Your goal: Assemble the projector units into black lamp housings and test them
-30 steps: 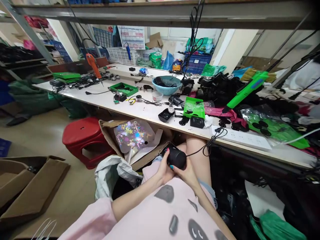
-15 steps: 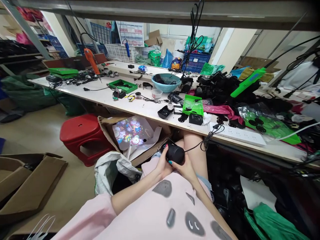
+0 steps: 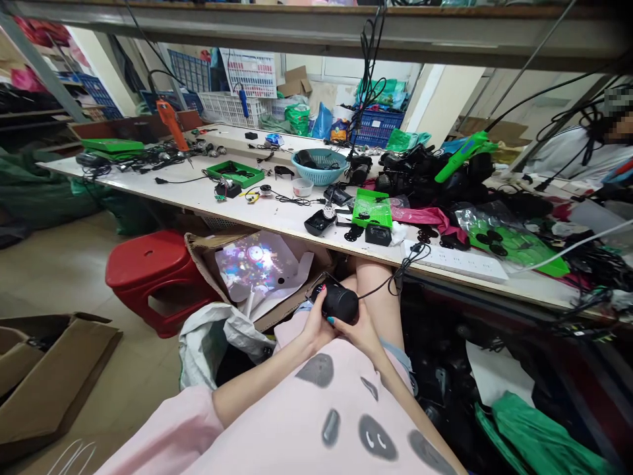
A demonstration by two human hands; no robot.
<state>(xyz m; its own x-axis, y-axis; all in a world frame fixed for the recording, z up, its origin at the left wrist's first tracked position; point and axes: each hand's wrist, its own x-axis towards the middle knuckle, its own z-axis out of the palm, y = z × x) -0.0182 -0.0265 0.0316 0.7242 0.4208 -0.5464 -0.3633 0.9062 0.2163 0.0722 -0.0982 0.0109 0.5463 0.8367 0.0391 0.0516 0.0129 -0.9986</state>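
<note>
Above my lap, both hands hold a black projector light with a rounded body. My left hand is closed around its left side, thumb on top. From the right, my right hand wraps the lower end, its thumb against the body. A black cord runs from the projector light up to the bench edge. Bright coloured patterns fall on a white sheet standing in an open cardboard box in front of it.
The white bench carries a blue basket, green trays, black housings and a white power strip. A green electric screwdriver and an orange one hang above. A red stool and white sack stand left.
The light on the sheet has changed from snowman-like figures to a different coloured pattern. My head view has shifted slightly; both hands keep their hold on the projector light.
</note>
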